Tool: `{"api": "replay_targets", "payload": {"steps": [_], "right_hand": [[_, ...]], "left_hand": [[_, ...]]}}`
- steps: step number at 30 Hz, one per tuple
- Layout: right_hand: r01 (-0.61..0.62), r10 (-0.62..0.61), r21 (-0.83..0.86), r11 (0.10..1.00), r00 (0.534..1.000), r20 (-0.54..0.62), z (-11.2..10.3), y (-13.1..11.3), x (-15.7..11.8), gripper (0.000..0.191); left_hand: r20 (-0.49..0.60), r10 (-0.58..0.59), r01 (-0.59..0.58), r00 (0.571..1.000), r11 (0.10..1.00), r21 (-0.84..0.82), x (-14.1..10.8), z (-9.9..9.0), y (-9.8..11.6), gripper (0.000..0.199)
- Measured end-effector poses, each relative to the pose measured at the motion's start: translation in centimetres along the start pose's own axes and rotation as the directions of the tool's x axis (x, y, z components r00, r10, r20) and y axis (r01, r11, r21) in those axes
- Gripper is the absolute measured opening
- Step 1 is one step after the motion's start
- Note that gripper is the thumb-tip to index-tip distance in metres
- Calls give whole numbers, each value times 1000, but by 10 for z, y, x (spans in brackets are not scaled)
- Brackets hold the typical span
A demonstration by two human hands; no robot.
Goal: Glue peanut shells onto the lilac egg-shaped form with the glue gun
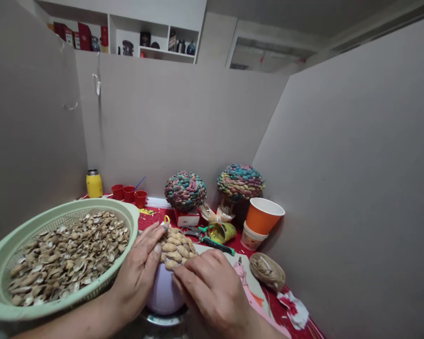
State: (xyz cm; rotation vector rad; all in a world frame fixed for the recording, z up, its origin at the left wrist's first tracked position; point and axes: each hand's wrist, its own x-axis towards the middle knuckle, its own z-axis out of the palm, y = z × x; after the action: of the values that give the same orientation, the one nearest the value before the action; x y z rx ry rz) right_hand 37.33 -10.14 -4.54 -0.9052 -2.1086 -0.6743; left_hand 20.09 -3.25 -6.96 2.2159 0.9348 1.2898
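A purple rounded form (165, 292) stands in front of me on a silvery round base (163, 320). Peanut shells (175, 248) cover its upper part in rows. My left hand (140, 263) lies along the left side of the shells, fingers stretched out and pointing up. On the right, my right hand (215, 282) has its fingers bent together at the lower edge of the shells; whatever its fingertips pinch is hidden. Left of my hands, a green basket (132, 214) holds a heap of shell halves (74, 254).
Two colourful shell-covered balls (185, 189) stand at the back. An orange paper bucket (263, 216), green-handled pliers (217, 245), a pink glue gun (242, 273) and a twine coil (267, 271) are to the right. Red cups (129, 193) and a yellow bottle (94, 184) stand back left.
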Motion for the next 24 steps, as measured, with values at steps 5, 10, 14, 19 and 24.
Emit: {"api": "replay_targets", "payload": {"steps": [5,10,14,19,24], "right_hand": [[7,-6,-33,999,1000,21,2,1,-1,11],[4,-3,-42,999,1000,25,4,2,-2,12],[-29,29,-23,999,1000,9,8,-1,-2,11],[-90,90,-13,996,995,-39,12,-5,-3,10],[-107,107,-4,994,994,-29,14,-5,-5,10]], "left_hand": [[-48,50,-50,998,999,14,-1,3,-2,38],[-74,91,-90,993,996,19,-1,4,-2,37],[-63,92,-91,994,996,24,-2,4,-3,37],[-57,112,-110,992,993,40,-1,4,-3,36],[-75,133,-129,988,990,51,0,4,-3,37]]}}
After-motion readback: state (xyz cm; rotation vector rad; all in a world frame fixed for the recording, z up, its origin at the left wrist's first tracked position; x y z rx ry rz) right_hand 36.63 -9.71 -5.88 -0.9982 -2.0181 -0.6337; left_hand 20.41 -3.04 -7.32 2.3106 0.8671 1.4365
